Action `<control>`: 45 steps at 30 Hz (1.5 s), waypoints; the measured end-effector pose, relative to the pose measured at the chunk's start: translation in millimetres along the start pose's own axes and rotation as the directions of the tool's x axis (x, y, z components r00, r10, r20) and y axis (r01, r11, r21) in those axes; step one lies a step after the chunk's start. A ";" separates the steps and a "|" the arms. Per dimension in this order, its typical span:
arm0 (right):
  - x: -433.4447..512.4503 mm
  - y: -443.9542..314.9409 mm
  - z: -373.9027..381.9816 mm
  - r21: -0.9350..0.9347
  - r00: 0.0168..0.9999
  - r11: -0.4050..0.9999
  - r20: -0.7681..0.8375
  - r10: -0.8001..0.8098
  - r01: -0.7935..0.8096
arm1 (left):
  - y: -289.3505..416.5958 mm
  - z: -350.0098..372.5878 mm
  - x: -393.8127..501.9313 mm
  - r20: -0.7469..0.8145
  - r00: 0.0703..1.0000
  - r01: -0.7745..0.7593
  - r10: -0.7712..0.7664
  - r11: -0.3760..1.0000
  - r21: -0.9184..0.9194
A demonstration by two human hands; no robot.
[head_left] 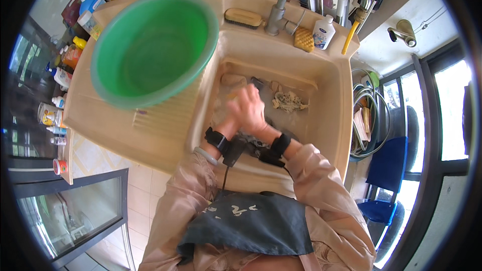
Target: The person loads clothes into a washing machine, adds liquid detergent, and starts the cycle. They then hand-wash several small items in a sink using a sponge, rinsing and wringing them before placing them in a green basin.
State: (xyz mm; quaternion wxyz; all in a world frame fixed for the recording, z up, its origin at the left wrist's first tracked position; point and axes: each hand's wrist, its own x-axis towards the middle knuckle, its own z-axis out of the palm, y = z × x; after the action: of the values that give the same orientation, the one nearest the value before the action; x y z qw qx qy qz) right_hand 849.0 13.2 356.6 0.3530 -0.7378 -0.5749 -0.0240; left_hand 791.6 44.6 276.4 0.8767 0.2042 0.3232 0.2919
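Over the basin of a beige laundry sink (pixel 327 82), my left hand (pixel 234 110) and my right hand (pixel 251 106) are pressed together, blurred by motion. The right hand covers much of the left, and a small yellowish patch shows by the fingers; whether anything is between the palms cannot be told. Below them, cloudy water holds wet dark cloth (pixel 256 141). A bunched light-and-dark patterned cloth (pixel 289 101) lies to the right of the hands, and beige cloth (pixel 233 79) lies beyond them. Both wrists wear black straps with devices.
A green plastic basin (pixel 158 51) rests on the ribbed washboard at left. Along the back ledge are a scrubbing brush (pixel 243 18), a metal faucet (pixel 276 19), a yellow sponge (pixel 304 39) and a white bottle (pixel 324 33). More bottles line the left edge. A coiled hose (pixel 371 120) hangs at right.
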 end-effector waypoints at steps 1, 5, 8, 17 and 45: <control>-2.4 1.8 0.0 0.006 0.993 0.997 0.087 0.081 -0.082 | -1.8 0.6 -0.3 -0.017 1.000 0.019 -0.019 1.000 0.006; 0.1 31.1 3.5 0.112 0.971 0.981 -0.162 0.178 -0.162 | -7.9 3.7 6.0 0.061 0.995 -0.074 0.073 0.997 0.014; -10.5 51.0 9.9 0.049 0.977 0.993 0.190 0.093 -0.104 | -0.9 -4.7 2.7 0.287 0.956 -0.071 0.056 0.996 0.044; -34.4 138.7 -41.6 0.430 0.433 0.144 0.715 0.549 -0.891 | 23.0 11.4 -4.0 0.124 0.959 -0.243 0.256 0.964 -0.107; -73.8 91.8 -96.5 -0.001 0.200 0.320 0.778 0.596 -0.947 | 42.3 24.4 -41.8 -0.259 0.875 -0.334 0.410 0.897 0.289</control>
State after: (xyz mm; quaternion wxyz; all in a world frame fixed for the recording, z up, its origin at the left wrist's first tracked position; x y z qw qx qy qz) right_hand 939.2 -109.3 351.1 0.2551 -0.7633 -0.1627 0.5708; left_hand 766.4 45.2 335.6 0.7105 0.3164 0.4448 0.4442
